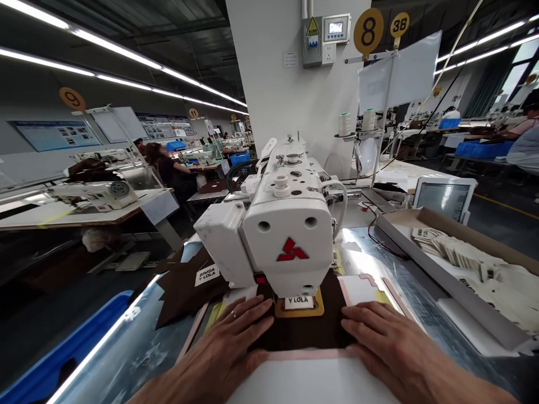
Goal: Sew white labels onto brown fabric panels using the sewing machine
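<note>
My left hand (227,342) lies flat, fingers stretched, on the left side of a dark brown fabric piece (305,334) held in a pink-edged template (311,354). My right hand (381,336) rests flat on its right side. Both hands hold nothing. Between them a white label (298,302) reading "Y LOLA" sits in a tan frame under the head of a white sewing machine (286,235). The needle area is hidden by the machine head.
Brown pieces with a white label (189,280) are stacked at the left. A cardboard tray of white labels (467,255) stands at the right, behind it a small screen (444,197). A blue bin (63,348) is at lower left. Other people work at benches behind.
</note>
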A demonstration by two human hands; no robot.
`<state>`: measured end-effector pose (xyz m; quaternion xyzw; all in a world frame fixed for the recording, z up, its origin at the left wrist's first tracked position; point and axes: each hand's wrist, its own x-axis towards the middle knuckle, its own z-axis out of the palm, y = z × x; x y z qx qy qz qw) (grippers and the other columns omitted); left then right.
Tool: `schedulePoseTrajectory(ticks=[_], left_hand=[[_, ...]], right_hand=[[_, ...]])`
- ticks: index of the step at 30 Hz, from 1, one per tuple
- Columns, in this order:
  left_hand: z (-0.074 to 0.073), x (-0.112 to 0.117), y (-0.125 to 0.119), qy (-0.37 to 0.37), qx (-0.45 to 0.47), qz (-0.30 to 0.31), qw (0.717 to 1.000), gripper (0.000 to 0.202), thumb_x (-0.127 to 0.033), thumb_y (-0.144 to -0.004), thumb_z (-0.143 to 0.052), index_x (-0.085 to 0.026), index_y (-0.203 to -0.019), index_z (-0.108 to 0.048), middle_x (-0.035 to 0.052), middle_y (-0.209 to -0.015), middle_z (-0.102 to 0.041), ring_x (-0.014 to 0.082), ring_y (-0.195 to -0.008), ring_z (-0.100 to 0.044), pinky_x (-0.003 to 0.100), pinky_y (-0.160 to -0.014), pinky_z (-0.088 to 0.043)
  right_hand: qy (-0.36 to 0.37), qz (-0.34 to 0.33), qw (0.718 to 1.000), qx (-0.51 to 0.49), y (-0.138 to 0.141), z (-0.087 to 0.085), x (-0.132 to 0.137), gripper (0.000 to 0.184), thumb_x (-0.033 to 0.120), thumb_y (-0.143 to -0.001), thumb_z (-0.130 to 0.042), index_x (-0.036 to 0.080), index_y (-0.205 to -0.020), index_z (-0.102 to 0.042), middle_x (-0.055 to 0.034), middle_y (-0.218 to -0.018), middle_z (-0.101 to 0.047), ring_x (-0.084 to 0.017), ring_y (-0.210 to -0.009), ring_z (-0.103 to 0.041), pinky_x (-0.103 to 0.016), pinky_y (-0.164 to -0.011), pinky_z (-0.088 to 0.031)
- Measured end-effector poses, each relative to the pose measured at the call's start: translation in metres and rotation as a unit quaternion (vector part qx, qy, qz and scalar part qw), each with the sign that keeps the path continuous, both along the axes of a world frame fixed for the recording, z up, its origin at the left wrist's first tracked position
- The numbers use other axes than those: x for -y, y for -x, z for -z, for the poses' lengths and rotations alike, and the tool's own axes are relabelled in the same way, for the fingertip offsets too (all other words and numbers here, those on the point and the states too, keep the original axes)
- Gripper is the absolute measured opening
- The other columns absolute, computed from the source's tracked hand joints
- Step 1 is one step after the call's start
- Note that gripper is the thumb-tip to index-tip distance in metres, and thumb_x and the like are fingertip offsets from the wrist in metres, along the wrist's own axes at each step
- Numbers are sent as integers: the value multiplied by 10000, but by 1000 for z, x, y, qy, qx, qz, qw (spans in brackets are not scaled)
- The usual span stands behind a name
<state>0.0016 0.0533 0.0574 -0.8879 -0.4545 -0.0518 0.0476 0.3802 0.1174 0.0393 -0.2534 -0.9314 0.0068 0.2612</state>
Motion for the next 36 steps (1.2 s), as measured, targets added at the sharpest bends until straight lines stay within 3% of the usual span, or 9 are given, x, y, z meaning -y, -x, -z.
schedulePoseTrajectory(ticks=[3,7,11,15,19,22,25,30,36], left_hand=[[1,10,-2,-26,10,11,1000,506,-358,-1058,-626,-338,-1554,-529,3,-1641,-441,290,-1460,-514,420,-1194,-481],[3,13,-14,-47,-1,53,997,487,-389,-1050,-636,-322,-1527,-562,-19,-1612,-486,265,-1421,-559,360,-1185,-484],[0,8,-26,-61,10,76,995,475,-383,-1044,-645,-303,-1508,-579,-12,-1587,-528,263,-1406,-573,359,-1189,-474],[-6,0,-32,-26,32,80,996,413,-383,-1035,-662,-302,-1439,-629,-12,-1492,-629,261,-1337,-621,357,-1133,-507],[-2,-7,-38,4,86,64,994,323,-328,-1018,-697,-297,-1339,-678,22,-1394,-684,265,-1257,-638,367,-1077,-499],[2,-10,-45,23,151,46,987,140,-232,-1061,-615,-281,-1152,-709,9,-1254,-711,230,-1171,-637,377,-1098,-441],[0,-12,-50,36,180,46,982,199,-180,-1079,-533,-247,-962,-679,7,-1095,-705,212,-1052,-632,379,-1075,-427],[-3,-14,-52,30,162,65,984,203,-136,-1080,-497,-218,-997,-664,34,-1070,-684,212,-999,-613,361,-987,-454],[-6,-6,-49,38,148,91,984,214,-158,-1089,-492,-216,-935,-630,30,-990,-684,221,-1008,-601,367,-987,-447]], right_hand=[[-13,-11,1000,-11,4,-6,8,266,256,-1096,-487,214,-1207,-725,-25,-1170,-786,-200,-974,-746,-335,-882,-601],[-43,-35,997,-48,10,5,10,302,250,-1113,-420,187,-1125,-716,-44,-1016,-782,-196,-870,-731,-337,-806,-581],[-65,-33,997,-40,12,11,9,276,312,-1115,-458,173,-1143,-695,-62,-979,-760,-204,-827,-702,-332,-749,-559],[-67,-5,998,-4,15,11,12,290,361,-1119,-459,182,-1186,-676,-46,-918,-718,-206,-774,-667,-328,-685,-524],[-80,24,996,-21,24,18,10,306,329,-1133,-390,207,-1132,-671,-29,-841,-653,-204,-707,-612,-332,-616,-451],[-92,27,995,-11,31,21,6,268,226,-1112,-404,219,-1000,-648,-16,-805,-613,-199,-677,-577,-331,-593,-399],[-102,29,994,2,34,19,5,293,144,-1081,-421,224,-843,-571,-4,-763,-584,-192,-662,-566,-338,-605,-391],[-94,13,995,19,35,14,10,250,335,-1127,-421,199,-1108,-629,-17,-837,-640,-207,-703,-618,-339,-609,-416],[-103,-10,995,7,44,14,21,248,69,-1005,-462,226,-823,-524,-5,-742,-568,-183,-623,-544,-340,-580,-361]])
